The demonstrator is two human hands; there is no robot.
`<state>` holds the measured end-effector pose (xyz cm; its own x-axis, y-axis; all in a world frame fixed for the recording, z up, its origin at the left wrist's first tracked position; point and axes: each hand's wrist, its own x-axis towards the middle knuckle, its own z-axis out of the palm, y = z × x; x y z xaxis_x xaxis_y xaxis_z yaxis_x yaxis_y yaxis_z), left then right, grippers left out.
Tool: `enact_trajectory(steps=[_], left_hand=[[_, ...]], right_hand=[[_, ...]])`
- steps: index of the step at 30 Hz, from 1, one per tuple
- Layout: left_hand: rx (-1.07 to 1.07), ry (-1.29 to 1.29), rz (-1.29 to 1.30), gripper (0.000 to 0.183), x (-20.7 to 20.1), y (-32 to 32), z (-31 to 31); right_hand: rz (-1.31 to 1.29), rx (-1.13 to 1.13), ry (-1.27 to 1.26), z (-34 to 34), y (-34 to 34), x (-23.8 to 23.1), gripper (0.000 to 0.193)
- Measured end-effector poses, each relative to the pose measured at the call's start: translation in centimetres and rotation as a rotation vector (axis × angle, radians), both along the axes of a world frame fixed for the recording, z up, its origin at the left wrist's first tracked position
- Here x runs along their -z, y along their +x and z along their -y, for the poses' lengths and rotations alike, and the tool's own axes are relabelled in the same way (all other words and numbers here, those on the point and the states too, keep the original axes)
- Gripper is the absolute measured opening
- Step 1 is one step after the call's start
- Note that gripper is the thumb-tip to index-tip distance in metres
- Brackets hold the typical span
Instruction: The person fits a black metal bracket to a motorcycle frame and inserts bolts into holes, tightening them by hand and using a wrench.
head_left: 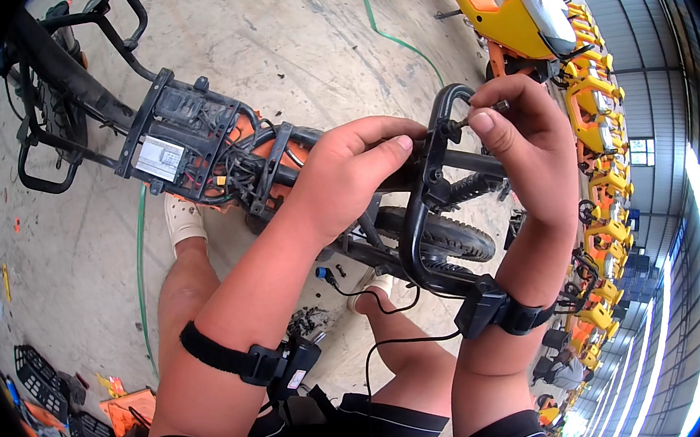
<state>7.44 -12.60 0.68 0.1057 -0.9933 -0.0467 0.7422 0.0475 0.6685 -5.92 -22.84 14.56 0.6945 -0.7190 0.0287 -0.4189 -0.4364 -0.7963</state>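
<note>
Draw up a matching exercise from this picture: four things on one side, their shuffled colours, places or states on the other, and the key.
1. Right hand
2. Left hand
3. Silver box
4. Plug on a black cable

A. Blue
B. Set in the bike frame, to the left of both hands
C. Pinching a small dark part
D. Fingers at the left side of the curved black bar

Pairs: 1-C, 2-D, 3-B, 4-A
</note>
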Motion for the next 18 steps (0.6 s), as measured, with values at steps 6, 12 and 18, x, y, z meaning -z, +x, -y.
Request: enact_trajectory(steps=[6, 12, 18], left_hand=[[0.009, -0.005, -0.018, 0.032, 0.25, -0.02, 0.05], [-0.002, 0.005, 0.005, 0.032, 0.12, -0.08, 0.05], [0.004, 0.017, -0.009, 0.032, -0.10, -0.01, -0.08]], right_hand=[[0.009, -0.076, -0.076, 0.38, -0.26, 0.06, 0.014], [0.028, -0.079, -0.097, -0.01, -0.01, -0.08, 0.013], [-0.035, 0.008, -0.068, 0.04, 0.00, -0.01, 0.015]])
